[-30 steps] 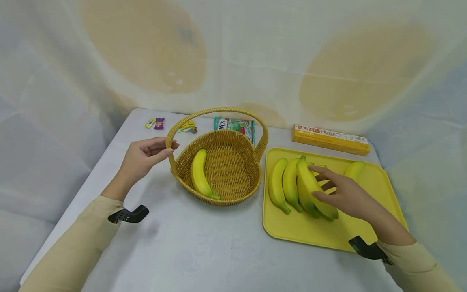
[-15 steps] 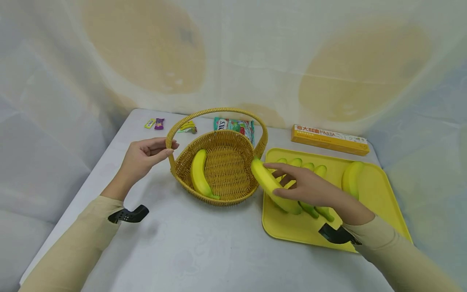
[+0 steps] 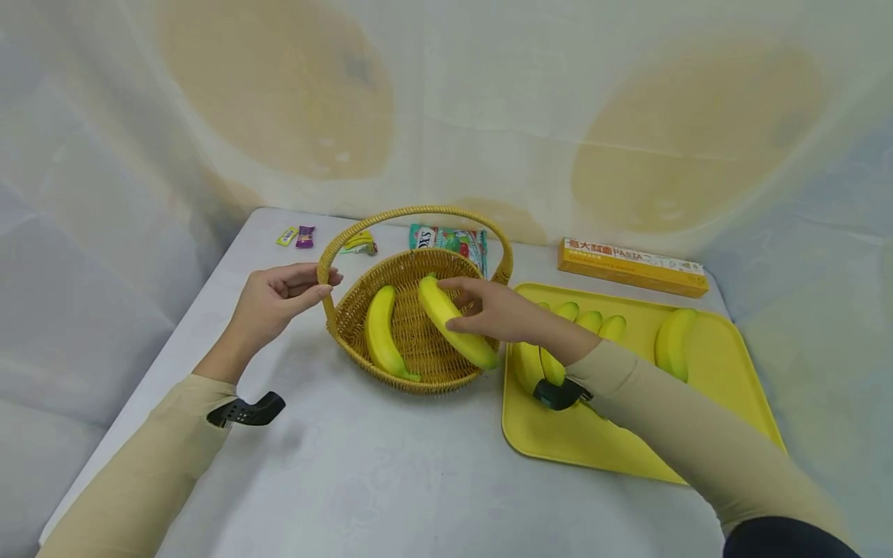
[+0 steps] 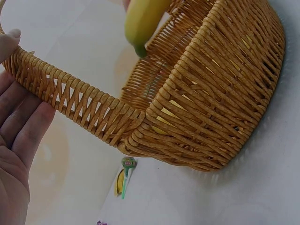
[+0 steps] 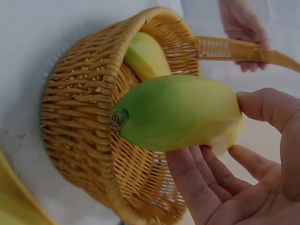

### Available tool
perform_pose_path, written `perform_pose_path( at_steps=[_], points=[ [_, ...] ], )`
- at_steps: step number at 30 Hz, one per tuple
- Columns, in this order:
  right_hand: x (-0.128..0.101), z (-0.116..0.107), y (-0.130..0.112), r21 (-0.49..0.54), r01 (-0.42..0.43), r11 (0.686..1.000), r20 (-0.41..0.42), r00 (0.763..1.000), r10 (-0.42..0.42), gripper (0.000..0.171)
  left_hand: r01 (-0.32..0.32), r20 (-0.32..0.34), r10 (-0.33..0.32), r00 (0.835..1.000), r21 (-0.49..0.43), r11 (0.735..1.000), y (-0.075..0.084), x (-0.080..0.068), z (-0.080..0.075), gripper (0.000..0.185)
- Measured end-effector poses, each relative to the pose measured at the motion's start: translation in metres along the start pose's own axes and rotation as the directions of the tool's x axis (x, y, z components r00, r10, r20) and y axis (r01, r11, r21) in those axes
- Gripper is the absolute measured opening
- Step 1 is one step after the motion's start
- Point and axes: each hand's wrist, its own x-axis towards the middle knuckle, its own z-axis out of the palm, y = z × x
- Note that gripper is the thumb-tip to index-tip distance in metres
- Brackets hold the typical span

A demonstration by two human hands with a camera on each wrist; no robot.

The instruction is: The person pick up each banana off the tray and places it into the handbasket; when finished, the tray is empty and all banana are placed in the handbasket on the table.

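A wicker basket (image 3: 432, 385) with a tall arched handle stands mid-table. My left hand (image 3: 275, 298) pinches the left side of that handle between thumb and fingers; the left wrist view shows the handle (image 4: 89, 105) running into the grip. One banana (image 3: 380, 333) lies along the basket's left inside. Over the right half of the basket, my right hand (image 3: 498, 310) grips a second banana (image 3: 453, 325), tilted, thumb on one side and fingers on the other. In the right wrist view this held banana (image 5: 178, 112) overlaps the basket's rim.
At right a yellow tray (image 3: 698, 418) bears several bananas, partly hidden by the right forearm, and a separate banana (image 3: 674, 343). Behind stand a pasta box (image 3: 632, 267), a teal candy bag (image 3: 456, 242) and small wrapped sweets (image 3: 305, 236).
My right hand has lifted a banana off the tray and carried it left, over the basket. The left hand has stayed on the handle.
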Motion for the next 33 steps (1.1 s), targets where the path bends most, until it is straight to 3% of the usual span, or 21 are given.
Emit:
perform_pose_path(
  at_steps=[8,14,23,27,33],
  points=[
    [0.048,0.018,0.001,-0.082,-0.076,0.994,0.022,0.997,0.078,0.068,-0.007,0.001,0.007,1.0,0.004,1.0,-0.001,0.001,-0.001,0.032],
    [0.07,0.033,0.002,-0.125,-0.128,0.984,0.066,0.988,0.137,0.069,-0.003,0.005,0.003,1.0,-0.002,1.0,-0.002,0.001,0.0,0.032],
    [0.083,0.047,-0.008,-0.135,-0.146,0.98,0.191,0.967,0.17,0.082,-0.004,-0.002,0.004,1.0,0.01,1.0,-0.001,0.001,-0.002,0.032],
    [0.083,0.048,-0.012,-0.13,-0.179,0.975,0.183,0.962,0.201,0.085,-0.002,0.001,0.002,1.0,0.001,1.0,-0.001,0.001,-0.002,0.033],
    [0.084,0.052,-0.018,-0.231,-0.157,0.96,0.139,0.971,0.193,0.085,-0.004,0.002,0.004,1.0,-0.011,1.0,-0.001,0.001,-0.001,0.032]
  ],
)
